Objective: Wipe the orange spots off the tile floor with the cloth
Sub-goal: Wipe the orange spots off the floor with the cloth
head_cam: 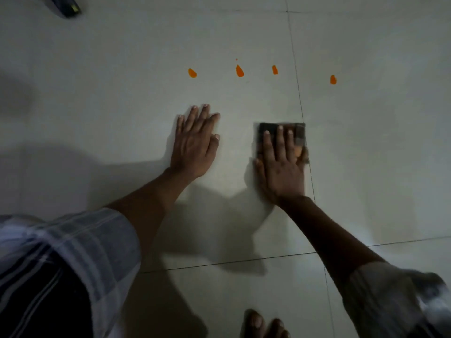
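Note:
Several orange spots lie in a row on the pale tile floor [122, 106]: one at the left [192, 73], one in the middle [239, 71], one further right [275, 70], and one past the grout line [333, 79]. A tiny orange speck [236, 59] sits above the middle spot. My right hand [280, 164] presses flat, fingers straight, on a dark folded cloth [299, 135] that carries an orange smear, below the spots. My left hand [195, 140] rests flat on the floor, fingers spread, left of the cloth.
A dark object [69, 7] lies at the top left corner. My toes [263, 324] show at the bottom edge. Grout lines run down the right of the cloth and across the lower floor. My checked sleeve [73, 252] fills the lower left.

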